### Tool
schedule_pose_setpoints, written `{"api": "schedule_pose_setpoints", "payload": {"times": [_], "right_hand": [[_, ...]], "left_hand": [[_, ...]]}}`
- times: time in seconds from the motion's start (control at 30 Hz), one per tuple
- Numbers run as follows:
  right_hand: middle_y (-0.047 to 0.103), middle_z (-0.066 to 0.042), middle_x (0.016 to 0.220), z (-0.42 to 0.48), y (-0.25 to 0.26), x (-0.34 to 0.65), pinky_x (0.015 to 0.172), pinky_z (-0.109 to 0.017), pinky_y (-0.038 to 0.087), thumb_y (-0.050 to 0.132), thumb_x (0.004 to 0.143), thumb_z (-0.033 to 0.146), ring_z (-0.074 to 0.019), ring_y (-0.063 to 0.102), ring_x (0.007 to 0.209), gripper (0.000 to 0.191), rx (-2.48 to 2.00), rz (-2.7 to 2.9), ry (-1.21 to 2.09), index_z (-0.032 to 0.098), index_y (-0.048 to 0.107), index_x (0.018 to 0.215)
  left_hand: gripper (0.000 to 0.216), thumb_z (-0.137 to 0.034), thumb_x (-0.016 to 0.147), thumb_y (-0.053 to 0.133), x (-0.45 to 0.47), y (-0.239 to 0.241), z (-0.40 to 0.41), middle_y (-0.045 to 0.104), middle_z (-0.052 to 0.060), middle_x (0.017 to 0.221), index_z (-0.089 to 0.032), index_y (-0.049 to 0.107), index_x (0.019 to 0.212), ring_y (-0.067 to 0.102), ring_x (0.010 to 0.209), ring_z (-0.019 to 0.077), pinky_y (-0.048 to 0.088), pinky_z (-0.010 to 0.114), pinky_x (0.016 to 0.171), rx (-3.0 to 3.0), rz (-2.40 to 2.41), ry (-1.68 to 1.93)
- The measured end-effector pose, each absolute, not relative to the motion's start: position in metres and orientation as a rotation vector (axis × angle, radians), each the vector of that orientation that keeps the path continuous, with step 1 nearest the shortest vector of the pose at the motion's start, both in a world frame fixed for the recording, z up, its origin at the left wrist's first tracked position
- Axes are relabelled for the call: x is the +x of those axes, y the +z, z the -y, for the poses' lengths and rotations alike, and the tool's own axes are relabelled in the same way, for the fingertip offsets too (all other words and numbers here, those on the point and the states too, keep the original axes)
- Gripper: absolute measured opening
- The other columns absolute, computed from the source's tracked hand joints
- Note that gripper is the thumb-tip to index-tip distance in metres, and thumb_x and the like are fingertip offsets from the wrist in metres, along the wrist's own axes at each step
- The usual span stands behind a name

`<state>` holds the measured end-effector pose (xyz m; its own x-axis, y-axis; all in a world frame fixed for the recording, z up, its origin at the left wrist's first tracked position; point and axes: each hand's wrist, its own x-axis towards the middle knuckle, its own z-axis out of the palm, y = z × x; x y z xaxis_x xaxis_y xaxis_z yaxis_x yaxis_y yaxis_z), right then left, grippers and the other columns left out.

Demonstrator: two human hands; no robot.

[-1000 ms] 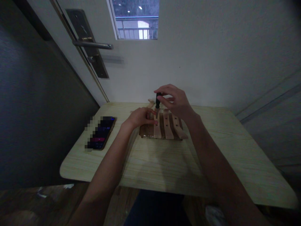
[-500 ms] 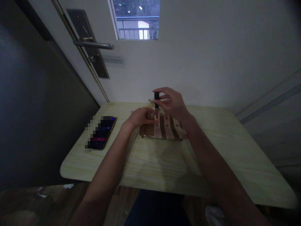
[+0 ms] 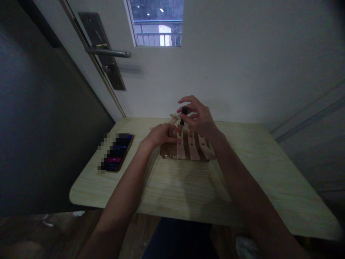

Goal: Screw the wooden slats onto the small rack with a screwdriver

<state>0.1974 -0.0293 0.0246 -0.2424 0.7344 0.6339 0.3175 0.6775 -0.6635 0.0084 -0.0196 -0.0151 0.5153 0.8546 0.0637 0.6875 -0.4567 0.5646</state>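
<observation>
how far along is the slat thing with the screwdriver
Done: three light slats lie across the dark base. In hand: the right hand pinches a black-handled screwdriver, tip down at the leftmost slat, which the left hand steadies. Left: the middle slat shows open holes and the right slat sits skewed, so both likely need fastening.
</observation>
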Motion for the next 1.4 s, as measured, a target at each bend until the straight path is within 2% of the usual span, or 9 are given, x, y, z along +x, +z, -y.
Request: {"api": "schedule_pose_setpoints", "payload": {"times": [0.1, 0.33, 0.53, 0.63, 0.8, 1.4], "right_hand": [[0.071, -0.003, 0.093, 0.03, 0.026, 0.199, 0.062, -0.023, 0.054, 0.067, 0.082, 0.028, -0.0138, 0.065, 0.079, 0.016, -0.812, 1.884, 0.471, 0.02, 0.069, 0.095], [0.071, -0.008, 0.114, 0.027, 0.023, 0.198, 0.086, -0.035, 0.058, 0.057, 0.087, 0.025, -0.0181, 0.067, 0.101, 0.028, -0.782, 1.862, 0.582, 0.02, 0.07, 0.111], [0.073, -0.006, 0.101, 0.024, 0.022, 0.201, 0.069, -0.03, 0.06, 0.073, 0.077, 0.029, -0.0152, 0.066, 0.079, 0.029, -0.827, 1.801, 0.519, 0.021, 0.075, 0.105], [0.071, -0.005, 0.092, 0.021, 0.021, 0.205, 0.064, -0.028, 0.059, 0.074, 0.077, 0.032, -0.0143, 0.064, 0.075, 0.029, -0.833, 1.8, 0.42, 0.021, 0.076, 0.103], [0.066, -0.003, 0.083, 0.018, 0.02, 0.208, 0.067, -0.03, 0.056, 0.07, 0.082, 0.032, -0.0136, 0.06, 0.071, 0.027, -0.778, 1.891, 0.302, 0.022, 0.075, 0.107], [0.068, -0.003, 0.087, 0.024, 0.025, 0.202, 0.074, -0.032, 0.05, 0.066, 0.086, 0.028, -0.0164, 0.06, 0.077, 0.022, -0.782, 1.988, 0.16, 0.024, 0.073, 0.107]], "left_hand": [[0.045, -0.051, 0.069, 0.079, 0.009, -0.014, 0.02, 0.053, -0.004, 0.057, -0.02, 0.073, 0.101, 0.047, 0.056, 0.0117, 0.03, 0.025, 0.057, 2.284, -1.261, 0.464], [0.045, -0.05, 0.068, 0.08, 0.009, -0.013, 0.021, 0.051, -0.005, 0.056, -0.02, 0.074, 0.101, 0.044, 0.054, 0.0111, 0.029, 0.025, 0.056, 2.259, -1.257, 0.48], [0.045, -0.049, 0.069, 0.08, 0.009, -0.014, 0.02, 0.05, -0.005, 0.055, -0.02, 0.074, 0.102, 0.044, 0.054, 0.011, 0.03, 0.025, 0.057, 2.252, -1.251, 0.491], [0.045, -0.048, 0.068, 0.08, 0.01, -0.013, 0.021, 0.051, -0.005, 0.056, -0.02, 0.074, 0.103, 0.046, 0.055, 0.0116, 0.031, 0.025, 0.057, 2.259, -1.266, 0.482], [0.044, -0.047, 0.07, 0.08, 0.01, -0.012, 0.021, 0.049, -0.005, 0.054, -0.02, 0.074, 0.104, 0.046, 0.055, 0.0121, 0.031, 0.026, 0.059, 2.268, -1.268, 0.481], [0.048, -0.052, 0.069, 0.079, 0.008, -0.017, 0.018, 0.056, -0.004, 0.059, -0.021, 0.073, 0.105, 0.049, 0.056, 0.012, 0.03, 0.025, 0.056, 2.248, -1.252, 0.464]]}}
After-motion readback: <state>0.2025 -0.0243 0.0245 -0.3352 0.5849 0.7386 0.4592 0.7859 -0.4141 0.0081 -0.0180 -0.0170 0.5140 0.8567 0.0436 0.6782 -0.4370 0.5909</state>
